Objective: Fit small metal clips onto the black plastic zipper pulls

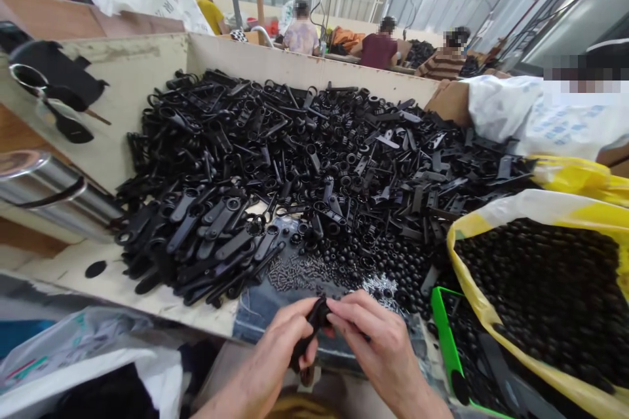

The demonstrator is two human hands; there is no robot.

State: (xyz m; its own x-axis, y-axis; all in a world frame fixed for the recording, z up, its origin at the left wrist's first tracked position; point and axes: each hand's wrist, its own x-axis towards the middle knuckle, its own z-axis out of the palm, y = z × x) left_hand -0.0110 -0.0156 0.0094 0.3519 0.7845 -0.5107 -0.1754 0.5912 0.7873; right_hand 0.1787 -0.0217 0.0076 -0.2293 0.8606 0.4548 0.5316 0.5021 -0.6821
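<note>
My left hand (275, 353) and my right hand (373, 347) meet at the bottom centre, both pinching a small black plastic part (314, 324). Its shape is partly hidden by my fingers. Just beyond my hands lies a shallow heap of tiny metal-grey screws (295, 272) beside many round black beads (378, 268). A large pile of black plastic strap-like parts with ring ends (275, 157) fills the wooden-walled bin (147, 59) past them.
To the right, a yellow-and-white bag (491, 236) holds round black pieces, with a green tray (445, 334) next to it. A steel cylinder (44, 186) lies at left. White sacks (535, 114) rest beyond the bin, and several co-workers sit at the back.
</note>
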